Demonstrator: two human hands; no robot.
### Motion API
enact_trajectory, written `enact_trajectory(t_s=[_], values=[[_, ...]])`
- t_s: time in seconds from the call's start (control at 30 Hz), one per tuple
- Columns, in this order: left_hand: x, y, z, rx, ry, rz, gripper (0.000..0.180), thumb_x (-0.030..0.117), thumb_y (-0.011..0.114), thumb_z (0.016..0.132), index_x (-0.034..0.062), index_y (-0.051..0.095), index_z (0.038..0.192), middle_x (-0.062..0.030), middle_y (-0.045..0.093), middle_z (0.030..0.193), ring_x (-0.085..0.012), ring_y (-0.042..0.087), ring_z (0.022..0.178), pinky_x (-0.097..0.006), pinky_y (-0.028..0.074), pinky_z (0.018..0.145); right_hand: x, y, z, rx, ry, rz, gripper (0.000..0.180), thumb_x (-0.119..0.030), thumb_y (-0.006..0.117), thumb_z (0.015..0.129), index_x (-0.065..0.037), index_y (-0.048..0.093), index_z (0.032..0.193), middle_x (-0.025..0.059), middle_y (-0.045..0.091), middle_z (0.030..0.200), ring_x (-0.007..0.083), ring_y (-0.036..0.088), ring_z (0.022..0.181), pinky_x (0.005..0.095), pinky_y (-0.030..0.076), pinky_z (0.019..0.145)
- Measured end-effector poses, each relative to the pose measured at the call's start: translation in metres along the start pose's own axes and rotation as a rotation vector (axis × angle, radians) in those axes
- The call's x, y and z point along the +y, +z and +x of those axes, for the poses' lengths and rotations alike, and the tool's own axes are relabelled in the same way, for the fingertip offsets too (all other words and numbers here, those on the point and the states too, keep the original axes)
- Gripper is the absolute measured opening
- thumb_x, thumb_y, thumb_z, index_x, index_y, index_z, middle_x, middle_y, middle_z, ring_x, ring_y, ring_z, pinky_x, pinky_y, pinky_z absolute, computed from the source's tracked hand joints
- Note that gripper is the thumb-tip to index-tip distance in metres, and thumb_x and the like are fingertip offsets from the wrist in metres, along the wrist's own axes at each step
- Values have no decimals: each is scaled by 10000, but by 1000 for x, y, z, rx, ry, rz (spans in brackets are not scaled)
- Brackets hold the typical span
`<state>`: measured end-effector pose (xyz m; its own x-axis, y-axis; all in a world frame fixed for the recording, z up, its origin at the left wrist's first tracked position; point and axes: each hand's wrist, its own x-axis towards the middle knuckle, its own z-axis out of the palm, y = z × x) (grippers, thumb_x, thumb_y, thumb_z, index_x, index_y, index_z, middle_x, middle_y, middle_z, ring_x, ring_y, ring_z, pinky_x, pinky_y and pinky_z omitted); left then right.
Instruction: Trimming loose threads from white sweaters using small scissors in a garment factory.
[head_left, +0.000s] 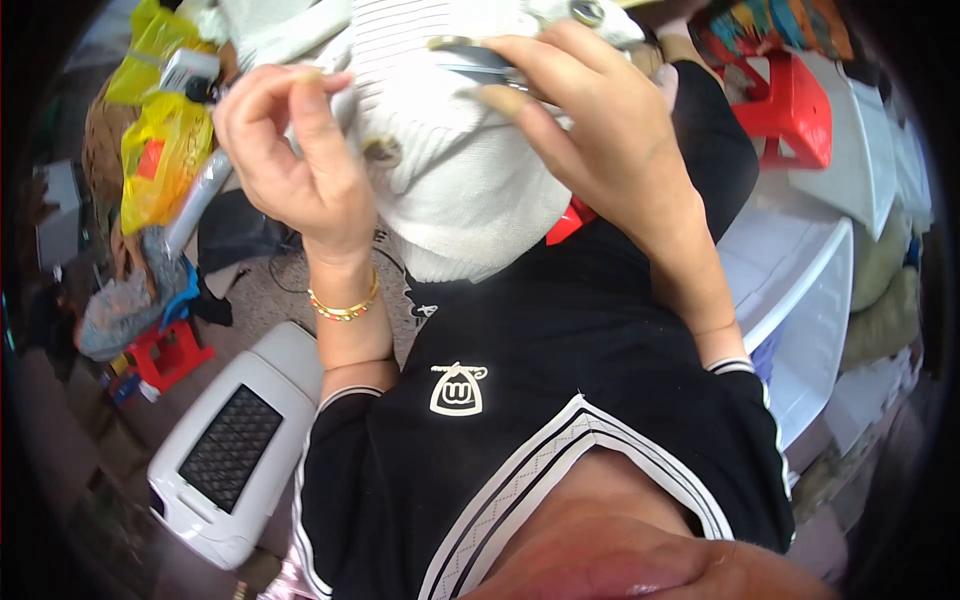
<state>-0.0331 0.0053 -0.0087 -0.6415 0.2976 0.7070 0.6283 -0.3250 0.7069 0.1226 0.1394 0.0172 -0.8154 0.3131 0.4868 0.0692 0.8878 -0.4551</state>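
A white ribbed knit garment (450, 215) is bunched over my lap, with a dark round button (381, 151) on its near part and another button (587, 12) at the top edge. My left hand (295, 150) is raised over the garment's left side, thumb and forefinger pinched together. Whatever lies in that pinch is too small to make out. On the right, my right hand (600, 120) grips a small dark tool with a shiny metal edge (474, 64) between thumb and fingers, just above the ribbing. Its exact kind cannot be told.
A white plastic bin (800, 300) stands to my right, below a red stool (795, 110). Yellow plastic bags (165, 155) lie at the far left. Nearer on the left are a small red stool (170, 355) and a white case with a black quilted panel (230, 450).
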Motion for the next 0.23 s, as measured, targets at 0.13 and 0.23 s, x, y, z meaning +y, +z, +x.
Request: enact_trajectory(t_s=[0.13, 0.23], values=[[-35, -52, 7, -8, 27, 305, 248, 130, 542, 986, -24, 620, 807, -93, 614, 878, -185, 587, 783, -299, 459, 723, 7, -8, -6, 12, 6, 115, 371, -61, 760, 794, -49, 661, 1152, 79, 568, 816, 210, 593, 702, 307, 483, 611], [-52, -86, -11, -29, -120, 575, 270, 181, 545, 1000, 11, 637, 813, -92, 634, 891, -209, 592, 788, -298, 456, 734, 9, -12, -7, 38, 99, 103, 442, -56, 760, 796, -92, 663, 1225, 68, 594, 853, 194, 616, 750, 297, 526, 688]])
